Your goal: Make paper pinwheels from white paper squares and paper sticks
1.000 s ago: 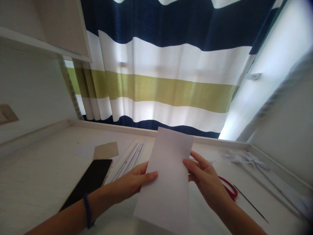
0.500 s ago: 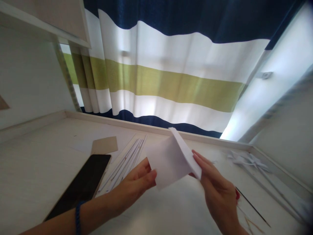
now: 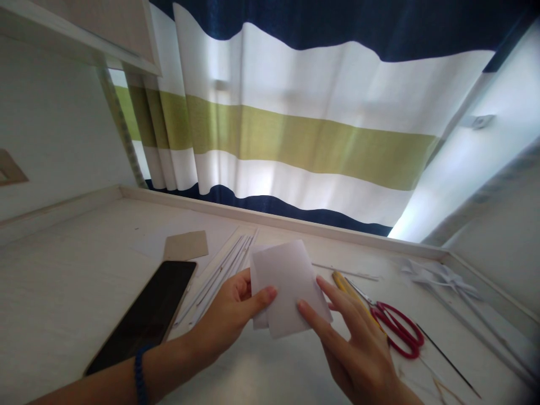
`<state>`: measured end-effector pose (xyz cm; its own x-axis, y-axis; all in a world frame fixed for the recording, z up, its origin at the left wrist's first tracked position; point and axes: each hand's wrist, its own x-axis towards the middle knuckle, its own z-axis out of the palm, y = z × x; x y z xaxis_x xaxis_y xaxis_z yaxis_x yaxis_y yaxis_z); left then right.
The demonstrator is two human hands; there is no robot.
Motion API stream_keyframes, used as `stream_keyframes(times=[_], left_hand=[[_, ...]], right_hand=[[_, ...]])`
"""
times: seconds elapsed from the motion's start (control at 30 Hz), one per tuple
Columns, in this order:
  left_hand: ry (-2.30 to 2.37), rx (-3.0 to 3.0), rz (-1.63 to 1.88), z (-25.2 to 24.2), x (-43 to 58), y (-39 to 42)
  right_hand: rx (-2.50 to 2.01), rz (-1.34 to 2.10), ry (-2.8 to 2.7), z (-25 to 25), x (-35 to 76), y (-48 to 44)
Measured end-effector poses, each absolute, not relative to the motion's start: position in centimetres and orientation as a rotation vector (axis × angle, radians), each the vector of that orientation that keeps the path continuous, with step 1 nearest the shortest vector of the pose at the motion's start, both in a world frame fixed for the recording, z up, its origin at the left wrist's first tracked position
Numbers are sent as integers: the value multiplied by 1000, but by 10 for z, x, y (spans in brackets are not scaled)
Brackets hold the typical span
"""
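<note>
A sheet of white paper, folded over with its layers slightly out of line, is held above the desk between both hands. My left hand pinches its left side, thumb in front and fingers behind. On the right, my right hand has its thumb on the paper's lower front and its index finger at the right edge; other fingers are partly hidden. Scissors with red handles lie beyond my right hand, beside a yellow tool that the hand partly covers.
Left on the desk are a dark phone, a brown card and several thin white paper strips. Paper pinwheel-like shapes on sticks lie at right, near a thin dark rod. A raised rim and a striped curtain bound the back.
The paper's raised right flap has been folded down, so it now faces me nearly flat. My right hand has shifted lower, uncovering the scissors and yellow tool. The view has tilted slightly.
</note>
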<state>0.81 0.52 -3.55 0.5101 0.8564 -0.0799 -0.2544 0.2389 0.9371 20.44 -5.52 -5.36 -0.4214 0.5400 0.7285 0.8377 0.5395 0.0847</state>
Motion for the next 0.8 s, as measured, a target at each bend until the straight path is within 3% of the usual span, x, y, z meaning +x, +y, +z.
stream_keyframes(times=[0.1, 0.3, 0.53, 0.8], left_hand=[[664, 1075, 857, -36, 9, 4], [611, 1016, 843, -43, 11, -1], [610, 996, 799, -39, 9, -4], [630, 1013, 809, -42, 8, -1]], right_hand=[[-1101, -543, -2059, -58, 204, -58], [-1306, -72, -1790, -63, 202, -58], [-1117, -506, -2028, -62, 204, -57], [-1142, -725, -2170, -67, 208, -47]])
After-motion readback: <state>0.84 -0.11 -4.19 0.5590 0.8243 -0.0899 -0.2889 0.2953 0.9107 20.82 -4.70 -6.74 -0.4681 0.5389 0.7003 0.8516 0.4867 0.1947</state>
